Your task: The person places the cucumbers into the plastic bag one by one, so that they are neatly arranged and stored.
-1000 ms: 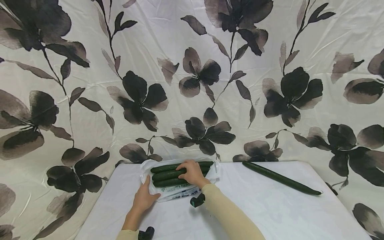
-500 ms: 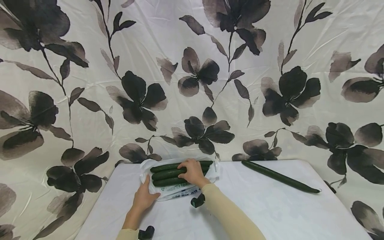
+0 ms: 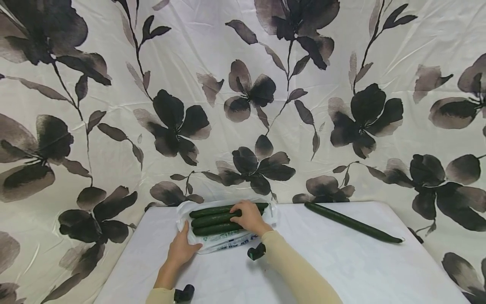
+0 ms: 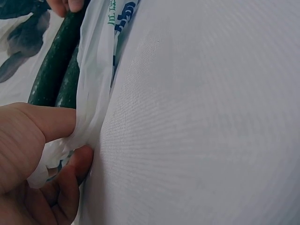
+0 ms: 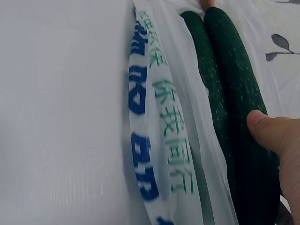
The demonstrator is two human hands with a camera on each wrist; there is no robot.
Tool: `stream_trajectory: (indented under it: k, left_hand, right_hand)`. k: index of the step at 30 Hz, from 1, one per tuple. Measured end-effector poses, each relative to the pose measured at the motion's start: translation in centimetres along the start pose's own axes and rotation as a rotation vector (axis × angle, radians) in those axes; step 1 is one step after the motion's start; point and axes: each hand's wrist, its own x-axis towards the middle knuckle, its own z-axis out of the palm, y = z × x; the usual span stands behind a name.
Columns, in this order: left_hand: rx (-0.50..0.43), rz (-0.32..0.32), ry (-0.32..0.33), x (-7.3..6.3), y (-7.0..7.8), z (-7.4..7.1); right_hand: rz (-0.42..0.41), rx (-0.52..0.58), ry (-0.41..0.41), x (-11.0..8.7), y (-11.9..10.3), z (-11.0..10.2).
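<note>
Three dark green cucumbers lie side by side in a white plastic bag (image 3: 184, 211) with blue and green print, near the table's far edge. At the bag's left end, my left hand (image 3: 181, 248) pinches its edge between thumb (image 4: 54, 123) and fingers. My right hand (image 3: 250, 217) reaches over the right part of the cucumbers and grips the middle cucumber (image 3: 210, 221). In the right wrist view my thumb (image 5: 267, 129) presses on this cucumber's side; the other fingers are mostly hidden. The near cucumber (image 3: 216, 229) lies against it, and the far cucumber (image 3: 210, 211) is partly covered by my fingers.
Another long cucumber (image 3: 353, 223) lies slantwise on the right side of the white table (image 3: 303, 261), outside the bag. Behind the table hangs a pale cloth (image 3: 205, 139) with dark flowers.
My right hand has shifted slightly to the right along the cucumbers. The left hand stays at the bag's left end. The whole head view has drifted a little.
</note>
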Motion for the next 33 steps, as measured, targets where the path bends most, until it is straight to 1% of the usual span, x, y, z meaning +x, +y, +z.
stream_trajectory:
  k: [6,10,16,20,24,29,33]
  left_hand:
    - [-0.006,-0.004,-0.007,0.0,-0.1,0.0]
    - [-0.009,-0.008,-0.016,0.1,-0.3,0.1]
    - [-0.004,-0.003,-0.009,0.2,-0.2,0.1]
    - [-0.005,-0.006,-0.01,0.3,-0.2,0.0]
    - [-0.007,-0.004,-0.012,0.2,-0.2,0.1]
    - [0.012,0.004,-0.018,0.2,-0.1,0.0]
    - [-0.003,0.013,-0.027,0.0,0.2,-0.1]
  right_hand:
    - [0.033,0.03,0.016,-0.7,1.0,-1.1]
    - [0.032,0.06,0.005,-1.1,1.9,-2.0]
    - [0.016,0.06,0.029,-1.8,3.0,-3.4]
    - [0.042,0.081,0.038,-2.5,3.7,-4.3]
    - [0.067,0.096,0.066,-3.3,4.7,-5.2]
    - [0.068,0.102,0.117,-4.3,6.1,-6.6]
    - [0.109,0.092,0.142,-5.2,7.5,-7.7]
